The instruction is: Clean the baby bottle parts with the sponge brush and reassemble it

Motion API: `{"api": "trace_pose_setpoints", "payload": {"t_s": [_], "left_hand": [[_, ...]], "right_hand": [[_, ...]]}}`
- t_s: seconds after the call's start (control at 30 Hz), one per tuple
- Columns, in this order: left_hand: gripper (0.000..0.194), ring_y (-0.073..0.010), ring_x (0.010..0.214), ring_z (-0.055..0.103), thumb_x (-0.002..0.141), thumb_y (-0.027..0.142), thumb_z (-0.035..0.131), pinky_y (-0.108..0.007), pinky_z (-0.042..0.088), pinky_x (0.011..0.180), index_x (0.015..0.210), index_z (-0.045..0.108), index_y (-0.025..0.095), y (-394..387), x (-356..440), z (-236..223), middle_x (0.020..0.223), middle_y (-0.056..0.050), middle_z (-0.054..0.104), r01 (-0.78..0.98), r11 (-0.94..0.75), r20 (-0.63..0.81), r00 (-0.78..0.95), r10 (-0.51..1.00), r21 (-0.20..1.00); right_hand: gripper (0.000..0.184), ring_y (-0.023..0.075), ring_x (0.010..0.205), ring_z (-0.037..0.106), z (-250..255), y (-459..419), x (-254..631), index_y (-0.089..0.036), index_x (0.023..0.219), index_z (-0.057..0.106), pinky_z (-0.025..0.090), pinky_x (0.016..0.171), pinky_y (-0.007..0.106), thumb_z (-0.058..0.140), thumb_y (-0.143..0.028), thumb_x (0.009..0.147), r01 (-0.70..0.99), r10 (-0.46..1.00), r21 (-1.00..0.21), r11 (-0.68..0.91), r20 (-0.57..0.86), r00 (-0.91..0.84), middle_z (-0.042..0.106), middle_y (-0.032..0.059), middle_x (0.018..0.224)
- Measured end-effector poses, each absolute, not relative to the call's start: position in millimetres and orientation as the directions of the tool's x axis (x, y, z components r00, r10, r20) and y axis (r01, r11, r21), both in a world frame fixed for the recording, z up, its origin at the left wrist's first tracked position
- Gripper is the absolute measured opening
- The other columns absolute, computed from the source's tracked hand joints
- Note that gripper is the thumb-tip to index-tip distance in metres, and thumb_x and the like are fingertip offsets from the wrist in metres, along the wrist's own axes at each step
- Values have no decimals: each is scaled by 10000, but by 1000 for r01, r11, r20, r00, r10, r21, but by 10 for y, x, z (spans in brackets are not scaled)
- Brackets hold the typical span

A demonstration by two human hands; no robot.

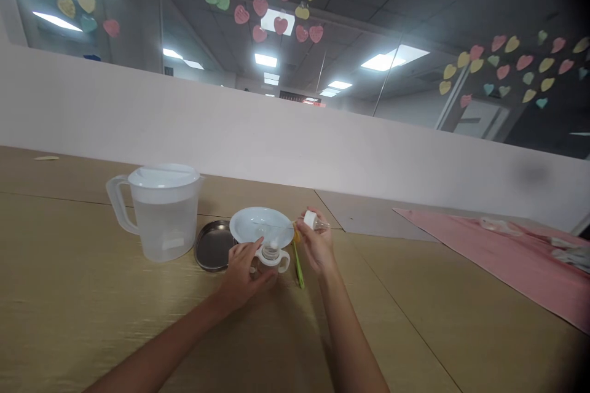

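My left hand is closed around a baby bottle that stands upright on the table. The bottle has a clear, open neck and two white side handles. Raised to its right, my right hand grips a bottle cap with a white collar and a clear end pointing right. A thin straw-like line extends left from the cap over a pale bowl behind the bottle. Between my hands lies a brush with a green handle; its yellow end is partly hidden by my right hand.
A lidded clear pitcher holding water stands at left. Beside it is a round metal tray, partly behind my left hand. A pink cloth with clear items on it covers the right side. A white wall borders the table's back.
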State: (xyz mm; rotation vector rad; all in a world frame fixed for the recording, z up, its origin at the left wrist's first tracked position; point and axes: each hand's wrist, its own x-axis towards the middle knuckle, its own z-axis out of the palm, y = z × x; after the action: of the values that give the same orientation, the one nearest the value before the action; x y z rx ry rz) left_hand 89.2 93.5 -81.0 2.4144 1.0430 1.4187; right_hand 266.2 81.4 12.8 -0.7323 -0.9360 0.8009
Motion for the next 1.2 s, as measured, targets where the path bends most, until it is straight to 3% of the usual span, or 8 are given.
{"api": "trace_pose_setpoints", "payload": {"t_s": [0.23, 0.6, 0.87, 1.03, 1.2], "left_hand": [[645, -279, 1127, 487, 816, 536, 531, -456, 305, 982, 1342, 399, 187, 934, 880, -800, 1210, -135, 575, 463, -755, 695, 337, 635, 464], [623, -278, 1106, 513, 804, 537, 540, -445, 340, 961, 1310, 449, 184, 935, 890, -799, 1167, -123, 600, 485, -752, 710, 319, 627, 447], [619, -273, 1111, 510, 813, 525, 538, -440, 345, 957, 1320, 429, 189, 938, 885, -789, 1184, -124, 592, 492, -760, 711, 339, 616, 424], [615, -277, 1129, 493, 822, 530, 525, -455, 327, 968, 1323, 419, 188, 917, 884, -757, 1201, -129, 581, 476, -756, 690, 353, 632, 449], [618, -280, 1141, 480, 818, 533, 531, -459, 318, 972, 1313, 423, 180, 922, 880, -753, 1216, -132, 570, 463, -755, 677, 365, 639, 464]], "right_hand": [[517, 90, 731, 594, 84, 890, 2781, -238, 914, 537, 532, 746, 242, 813, -197, 479, -323, 768, -754, 572, 353, 535, 591, -48, 823], [551, 72, 661, 582, -239, 1077, 2689, -230, 931, 504, 497, 698, 207, 801, -174, 470, -396, 828, -784, 478, 251, 502, 576, -85, 716], [454, 119, 771, 566, -400, 1142, 2597, -189, 935, 535, 457, 709, 234, 732, -227, 528, -110, 803, -884, 455, 354, 479, 591, -19, 852], [393, 96, 632, 486, -377, 1108, 2621, -179, 910, 552, 401, 582, 198, 667, -209, 536, 24, 876, -929, 370, 357, 323, 534, -50, 739], [378, 94, 599, 467, -292, 1172, 2672, -187, 911, 548, 382, 559, 196, 596, -186, 536, 204, 921, -928, 311, 347, 174, 516, -62, 701]]}}
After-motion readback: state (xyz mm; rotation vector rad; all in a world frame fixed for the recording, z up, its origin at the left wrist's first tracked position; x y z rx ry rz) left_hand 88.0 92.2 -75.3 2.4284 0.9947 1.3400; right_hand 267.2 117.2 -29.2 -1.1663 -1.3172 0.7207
